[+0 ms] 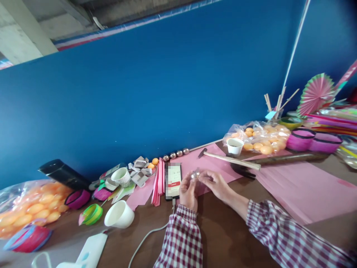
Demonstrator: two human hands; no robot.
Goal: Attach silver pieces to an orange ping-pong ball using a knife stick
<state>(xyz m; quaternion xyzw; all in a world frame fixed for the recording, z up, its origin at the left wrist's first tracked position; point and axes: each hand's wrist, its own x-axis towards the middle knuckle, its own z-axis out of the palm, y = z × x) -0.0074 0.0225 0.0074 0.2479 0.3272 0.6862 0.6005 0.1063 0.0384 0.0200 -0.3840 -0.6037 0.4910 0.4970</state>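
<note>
watching from afar, i have the fingers of my left hand (188,191) and right hand (217,183) drawn narrow, their tips together on a small shiny silvery piece (195,174). it sits up between the two sets of fingers, over the counter (216,232), and its finer detail is too small for me to tell. just left of the fingers i find a phone (174,181), a white cable (152,230) running from its lower end. just beyond them spreads a pink sheet (192,162), with a hammer (228,159) lying partly across it to their right. past the phone, four silvery balls (173,155) stand in a row. well to the left of the fingers i see a white cup (119,214); well beyond them to the right, a clear bag of orange balls (266,141). farthest, a blue partition (167,82) rises.
</note>
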